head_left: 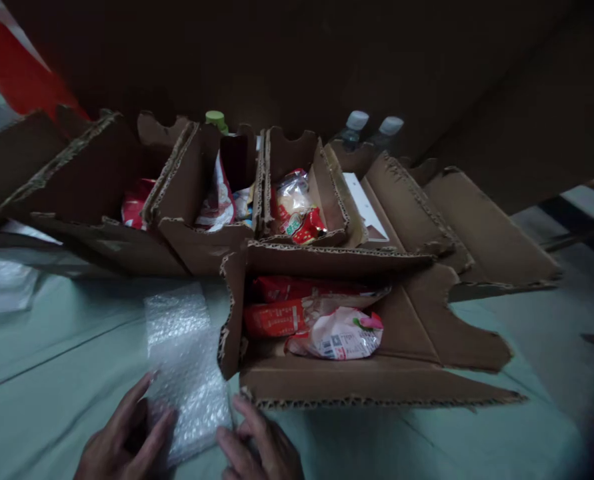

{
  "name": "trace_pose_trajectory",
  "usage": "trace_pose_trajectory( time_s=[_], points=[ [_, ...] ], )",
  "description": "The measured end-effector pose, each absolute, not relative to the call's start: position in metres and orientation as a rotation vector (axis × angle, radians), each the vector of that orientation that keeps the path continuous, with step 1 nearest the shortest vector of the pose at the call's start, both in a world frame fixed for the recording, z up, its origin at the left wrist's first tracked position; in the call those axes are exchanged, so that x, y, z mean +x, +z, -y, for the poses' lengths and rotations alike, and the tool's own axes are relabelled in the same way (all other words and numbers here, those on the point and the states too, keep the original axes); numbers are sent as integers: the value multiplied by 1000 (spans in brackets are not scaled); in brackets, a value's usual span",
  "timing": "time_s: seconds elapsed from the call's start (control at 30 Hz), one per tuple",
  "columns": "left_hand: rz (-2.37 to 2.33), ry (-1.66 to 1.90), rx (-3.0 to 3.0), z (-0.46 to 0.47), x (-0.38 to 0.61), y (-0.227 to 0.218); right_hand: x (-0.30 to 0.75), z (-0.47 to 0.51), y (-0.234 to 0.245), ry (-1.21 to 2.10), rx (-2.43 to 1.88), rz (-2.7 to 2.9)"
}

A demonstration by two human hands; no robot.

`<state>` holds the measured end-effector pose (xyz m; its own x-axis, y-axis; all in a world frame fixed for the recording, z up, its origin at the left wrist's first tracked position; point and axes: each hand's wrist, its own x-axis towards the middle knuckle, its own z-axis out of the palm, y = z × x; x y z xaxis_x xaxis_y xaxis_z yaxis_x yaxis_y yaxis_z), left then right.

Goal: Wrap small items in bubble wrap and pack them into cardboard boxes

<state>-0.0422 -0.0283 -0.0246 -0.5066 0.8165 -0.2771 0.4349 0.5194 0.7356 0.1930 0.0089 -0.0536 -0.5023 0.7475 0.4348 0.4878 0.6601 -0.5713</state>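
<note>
In the head view, a sheet of bubble wrap (189,380) lies flat on a pale green cover (77,353), left of an open cardboard box (337,388) and between the two hands. The left hand (124,437) is at the left edge of the sheet; its thumb and forefinger are extended and parted, the thumb tip on the plastic, and the hand is not clenched. The right hand (264,447) is at the lower right edge of the sheet, near the front left corner of the box; its thumb and forefinger are likewise parted, with no grip closed on anything. The box contains red packets (274,320) along its rear and a white bag (349,337) with a pink corner in front of them. Behind the box stands a row of cardboard bins (111,241). From left to right, these contain a red packet (135,202), a red-and-white pouch (219,203), a clear packet (294,195) with red printing, and a flat white item (365,205). Beyond the bins, a green cap (215,119) and two white-capped bottles (357,121) are visible.
</note>
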Motion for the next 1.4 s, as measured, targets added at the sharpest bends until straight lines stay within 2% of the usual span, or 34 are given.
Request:
trace_pose_trajectory(
  time_s=[0.2,0.47,0.7,0.97,1.2,1.27,1.4],
  points=[
    [-2084,852,1191,11,-29,0,183,-22,-24,366,-947,2331],
    [-2115,1168,1679,43,-34,1,171,-28,-23,260,-889,2283],
    [-1939,949,2099,61,-28,-5,173,-30,-18,263,-826,2377],
    [-1883,1261,2087,53,-22,-11,169,-27,-3,241,-846,2489],
    [-1920,1201,1765,65,-29,-2,166,-22,-2,568,-871,2361],
    [-1984,1154,1746,64,-31,-6,167,-17,-1,528,-940,2337],
    [-2093,1019,1854,55,-34,-13,168,-7,3,231,-975,2296]
  ],
)
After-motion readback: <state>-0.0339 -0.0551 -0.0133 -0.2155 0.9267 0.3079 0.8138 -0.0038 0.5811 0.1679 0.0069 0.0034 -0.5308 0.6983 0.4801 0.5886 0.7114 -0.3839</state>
